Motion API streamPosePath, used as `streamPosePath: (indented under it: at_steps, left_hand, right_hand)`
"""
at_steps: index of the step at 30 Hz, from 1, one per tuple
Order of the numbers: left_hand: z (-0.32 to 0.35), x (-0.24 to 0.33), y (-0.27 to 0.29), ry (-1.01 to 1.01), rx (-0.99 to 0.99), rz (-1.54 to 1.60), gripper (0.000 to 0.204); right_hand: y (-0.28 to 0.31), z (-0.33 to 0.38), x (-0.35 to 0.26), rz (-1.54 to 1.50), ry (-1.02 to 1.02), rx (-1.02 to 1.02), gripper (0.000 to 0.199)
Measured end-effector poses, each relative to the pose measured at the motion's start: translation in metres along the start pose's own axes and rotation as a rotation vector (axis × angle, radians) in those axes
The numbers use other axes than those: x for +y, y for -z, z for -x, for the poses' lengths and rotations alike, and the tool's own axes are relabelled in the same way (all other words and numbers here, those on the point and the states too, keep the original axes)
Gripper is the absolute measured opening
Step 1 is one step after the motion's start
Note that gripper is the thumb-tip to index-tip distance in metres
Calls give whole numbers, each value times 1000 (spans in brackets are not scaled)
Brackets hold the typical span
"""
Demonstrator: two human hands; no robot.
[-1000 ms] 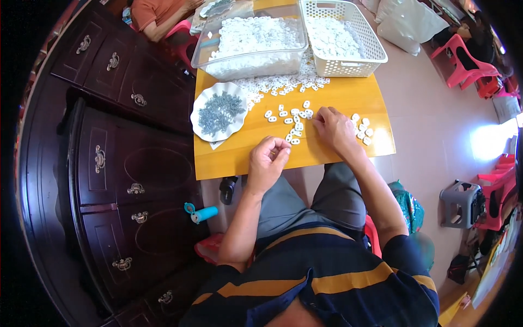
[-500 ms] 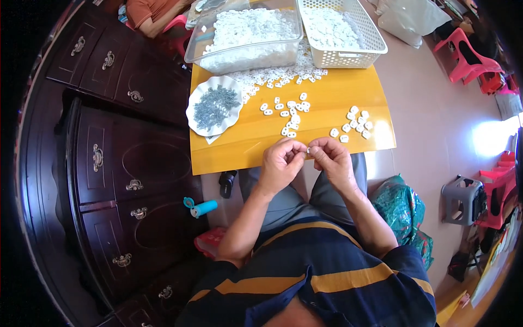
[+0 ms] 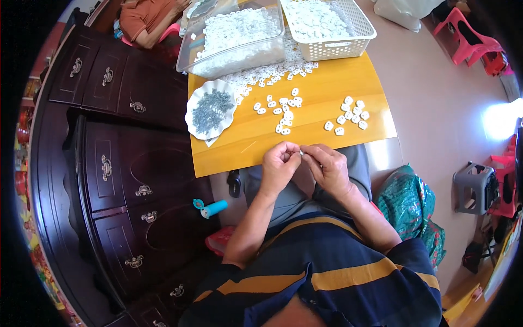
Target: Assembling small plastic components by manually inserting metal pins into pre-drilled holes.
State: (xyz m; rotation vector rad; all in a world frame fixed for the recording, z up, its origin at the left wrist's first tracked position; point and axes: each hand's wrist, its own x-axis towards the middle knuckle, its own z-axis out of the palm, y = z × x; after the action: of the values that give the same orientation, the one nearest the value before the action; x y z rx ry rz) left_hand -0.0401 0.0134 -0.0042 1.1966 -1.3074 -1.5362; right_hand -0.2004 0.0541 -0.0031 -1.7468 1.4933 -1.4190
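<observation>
My left hand and my right hand meet just over the table's near edge, both closed in a pinch. Between their fingertips sits a small white plastic piece, mostly hidden by the fingers. Ahead on the yellow table lies a loose group of white two-holed plastic pieces. Further right is a second cluster of white pieces. A white scalloped plate on the left holds a heap of small grey metal parts.
At the far side stand a clear plastic bin and a cream perforated basket, both full of white pieces. Dark wooden drawers line the left. A green bag rests on the floor at right. Another person's arm shows at far left.
The whole view has shifted and turned slightly, so the table sits a little further left and up. My hands still pinch the white piece together, and the right fingers have shifted around it.
</observation>
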Motion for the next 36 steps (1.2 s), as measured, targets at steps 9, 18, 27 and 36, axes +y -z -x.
streamPosePath:
  at_steps: [9,18,27,36]
  left_hand:
    - [1,6,-6,25,-59,-60,5]
    - [2,11,-11,-26,-49,-75,13]
    - [0,8,-7,-97,-2,-128,18]
    - [3,11,-13,-170,-10,-142,23]
  right_hand:
    - [1,4,11,51,47,40,13]
    - [-3,10,19,-695,-613,43,15]
    - [-5,13,24,-813,-627,-16,15]
    - [-2,14,19,-780,-615,-59,15]
